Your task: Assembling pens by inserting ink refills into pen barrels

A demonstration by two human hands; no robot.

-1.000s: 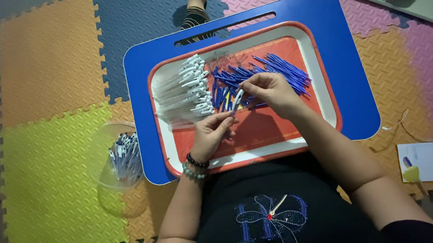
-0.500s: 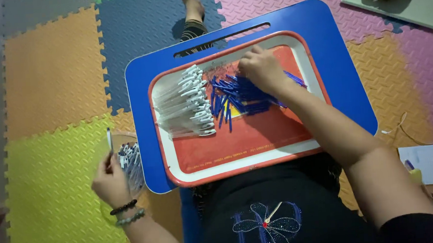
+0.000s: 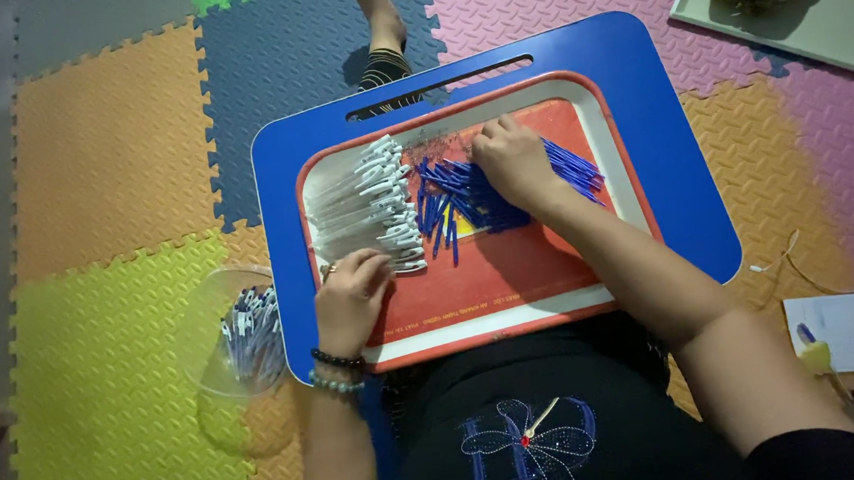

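Two hands on tray | your right hand pinches into blue refills | left hand curled, touching white pen barrels — long axes leftward

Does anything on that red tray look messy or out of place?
Only the blue pen parts under the right hand: a loose heap pointing every way, while the white pen barrels by the left hand lie neatly aligned. Nothing spilled.
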